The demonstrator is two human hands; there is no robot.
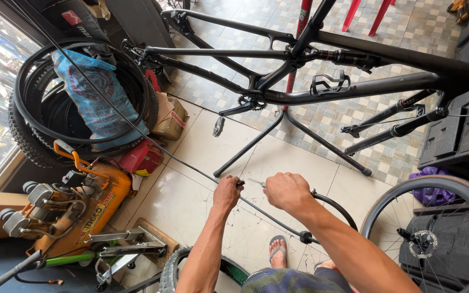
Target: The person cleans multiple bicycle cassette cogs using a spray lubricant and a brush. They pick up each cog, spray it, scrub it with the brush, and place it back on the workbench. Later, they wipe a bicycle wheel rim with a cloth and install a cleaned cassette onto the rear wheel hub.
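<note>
While frame (310, 81) hangs wheelless on stand (291, 135) | left hand (227, 192) fingers clamped on cable (153, 142) | right hand (287, 191) fingers closed on tool (255, 183) | cable unfitted.

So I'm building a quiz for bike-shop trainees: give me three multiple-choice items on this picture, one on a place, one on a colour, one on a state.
1. Where does the air compressor stand?
A. on the floor, left of the hands
B. on the work stand
C. inside the spoked wheel

2. What colour is the compressor's tank?
A. blue
B. orange
C. white

3. How does the bike frame sit?
A. flat on the floor
B. raised on the work stand, wheels off
C. rolling on both wheels

Answers: 1 A, it sits on the floor beside the left hand. 2 B, the tank is orange. 3 B, the stand's legs carry it and no wheels are fitted.
</note>
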